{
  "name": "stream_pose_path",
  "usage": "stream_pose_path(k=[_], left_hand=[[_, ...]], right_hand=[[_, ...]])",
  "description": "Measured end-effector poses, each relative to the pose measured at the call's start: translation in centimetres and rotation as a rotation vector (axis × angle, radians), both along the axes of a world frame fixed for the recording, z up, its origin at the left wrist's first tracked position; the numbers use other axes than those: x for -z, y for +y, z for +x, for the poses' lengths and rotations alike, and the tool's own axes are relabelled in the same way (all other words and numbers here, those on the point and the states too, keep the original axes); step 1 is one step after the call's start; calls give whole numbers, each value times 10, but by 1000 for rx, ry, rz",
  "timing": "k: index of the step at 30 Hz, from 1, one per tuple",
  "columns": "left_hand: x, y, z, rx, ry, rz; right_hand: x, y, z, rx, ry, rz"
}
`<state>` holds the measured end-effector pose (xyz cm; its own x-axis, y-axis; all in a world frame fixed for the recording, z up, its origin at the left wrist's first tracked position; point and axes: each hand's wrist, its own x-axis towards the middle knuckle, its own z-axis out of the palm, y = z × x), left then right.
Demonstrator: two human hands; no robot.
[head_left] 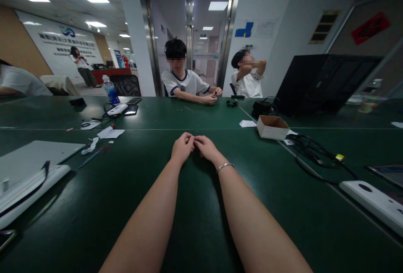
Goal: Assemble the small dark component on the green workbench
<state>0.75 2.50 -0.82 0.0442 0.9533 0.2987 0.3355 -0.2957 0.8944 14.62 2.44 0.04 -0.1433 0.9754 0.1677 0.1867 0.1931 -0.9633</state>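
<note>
Both my forearms stretch forward over the dark green table (201, 206). My left hand (182, 147) and my right hand (205, 146) rest on the table with curled fingers, and their fingertips meet in a pinch at about the middle. Whatever sits between the fingertips is too small to make out. A silver bracelet (224, 166) circles my right wrist. Nothing else lies within reach of the fingers.
A small open cardboard box (272, 127) and black cables (311, 151) lie to the right, with a white device (374, 203) nearer. A laptop (34, 155), paper scraps (110, 132), and a water bottle (110, 90) sit left. Two people sit across the table; a black monitor (324, 82) stands far right.
</note>
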Motion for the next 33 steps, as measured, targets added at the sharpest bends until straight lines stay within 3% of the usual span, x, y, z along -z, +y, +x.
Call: stream_pose_path(k=[4,9,14,19,23,25,28,31,33], left_hand=[[-3,-4,-2,-7,79,-24],[1,-3,-1,29,105,-2],[3,1,0,60,172,-93],[3,-7,-2,149,116,-143],[-3,-21,-3,181,130,-176],[-14,-27,-7,191,227,-181],[-44,-42,-29,272,439,-220],[-82,-78,-85,322,711,-367],[-100,-116,-137,163,767,-401]], right_hand=[[-3,-1,-3,52,-378,257],[-10,-13,-3,96,-617,306],[-6,-28,-5,207,-438,188],[-4,-34,-4,186,-36,-66],[-10,-49,17,90,198,-204],[-15,-70,38,4,194,-227],[-22,-121,82,-112,85,-281],[-26,-185,141,-70,-7,-343],[-25,-226,183,57,-75,-342]])
